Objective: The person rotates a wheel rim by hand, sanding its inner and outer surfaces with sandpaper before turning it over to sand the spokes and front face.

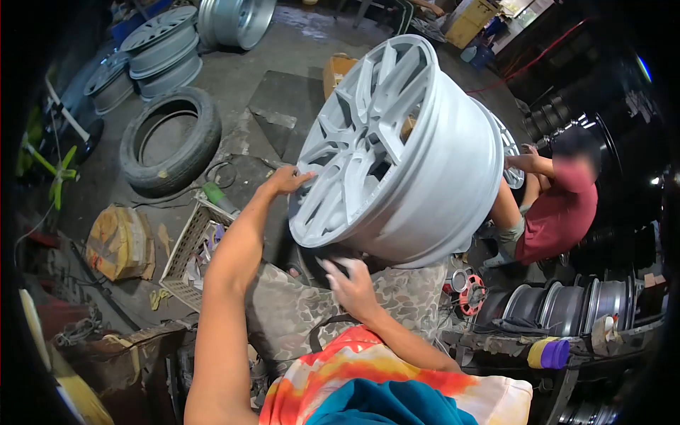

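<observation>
In the head view, the left grip (285, 180) reaches out to a pale grey wheel (425, 170), its fingertips touching the near-left edge of the spoked face; whether the fingers close around that edge, I cannot tell. The right grip (353, 289) is wide, fingers spread and partly blurred, just below the wheel's lower rim and over camouflage cloth (404, 297).

Open room lies mostly to the left of the left grip and beyond it, where grey floor (237, 78) stretches toward stacked wheels (163, 53). A loose tyre (152, 180) edges that room on the left grip's outer side, well apart from it. Nearer, a crate (183, 237) stands beside the left forearm, with a green bottle (219, 197) at its far corner. Past the wheel from the left grip, a cardboard box (338, 71) shows close by its upper edge. Room is tighter to the right of both grips: a person in a dark red shirt (563, 219) sits low near the back end of the barrel, hands at another spoked wheel (511, 145).

The wheel's spoked face points toward the left grip's side and stands tilted; its axle line runs from there rightward, the barrel extending above and right of the right grip.
</observation>
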The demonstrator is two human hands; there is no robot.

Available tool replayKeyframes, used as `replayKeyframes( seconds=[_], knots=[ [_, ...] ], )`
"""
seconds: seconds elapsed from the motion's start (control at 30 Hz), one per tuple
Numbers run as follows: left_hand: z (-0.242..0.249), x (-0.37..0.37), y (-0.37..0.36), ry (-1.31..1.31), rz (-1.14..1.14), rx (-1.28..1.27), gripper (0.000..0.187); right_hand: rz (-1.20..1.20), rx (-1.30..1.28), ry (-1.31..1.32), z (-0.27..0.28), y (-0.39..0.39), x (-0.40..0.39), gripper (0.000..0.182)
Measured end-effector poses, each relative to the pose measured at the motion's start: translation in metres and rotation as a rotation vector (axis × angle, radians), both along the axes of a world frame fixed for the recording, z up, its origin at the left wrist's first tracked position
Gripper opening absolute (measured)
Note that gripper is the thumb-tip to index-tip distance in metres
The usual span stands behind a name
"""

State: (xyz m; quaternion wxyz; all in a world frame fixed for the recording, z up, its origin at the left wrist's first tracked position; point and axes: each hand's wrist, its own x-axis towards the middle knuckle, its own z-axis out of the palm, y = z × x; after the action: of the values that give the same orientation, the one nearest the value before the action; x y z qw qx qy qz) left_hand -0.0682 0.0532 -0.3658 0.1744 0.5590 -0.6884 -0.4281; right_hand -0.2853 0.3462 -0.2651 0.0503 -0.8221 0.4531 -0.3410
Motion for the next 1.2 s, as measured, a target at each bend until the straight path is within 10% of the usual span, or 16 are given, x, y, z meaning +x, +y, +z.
replayKeyframes(
  seconds=[0.13, 0.3, 0.43, 0.67, 0.77, 0.83, 1.2],
  knots=[
    [-0.012, 0.01, -0.006, -0.03, 0.089, -0.107, 0.072, -0.149, -0.135, -0.034, 0.056, 0.001, -0.06, 0.026],
    [-0.015, 0.02, -0.013, -0.075, 0.147, -0.073, 0.066, -0.935, -0.236, -0.32, 0.137, 0.012, -0.145, 0.029],
    [-0.021, 0.009, -0.011, -0.277, -0.082, -0.058, 0.064, -1.072, 0.321, -0.609, 0.055, 0.033, -0.202, 0.034],
    [-0.04, -0.033, -0.01, -0.394, -0.201, -0.185, 0.051, -0.762, 0.387, -1.329, -0.026, 0.037, -0.116, 0.031],
    [-0.05, -0.044, -0.014, -0.348, -0.177, -0.265, 0.027, -0.853, 0.504, -0.744, -0.038, 0.034, -0.106, 0.031],
    [-0.05, -0.044, -0.013, -0.386, -0.101, -0.222, 0.024, -0.748, 0.42, -1.03, -0.073, 0.023, -0.107, 0.033],
    [-0.05, -0.045, -0.012, -0.44, -0.186, -0.365, 0.02, -0.89, 0.363, -0.503, -0.05, 0.015, -0.134, 0.049]
  ],
)
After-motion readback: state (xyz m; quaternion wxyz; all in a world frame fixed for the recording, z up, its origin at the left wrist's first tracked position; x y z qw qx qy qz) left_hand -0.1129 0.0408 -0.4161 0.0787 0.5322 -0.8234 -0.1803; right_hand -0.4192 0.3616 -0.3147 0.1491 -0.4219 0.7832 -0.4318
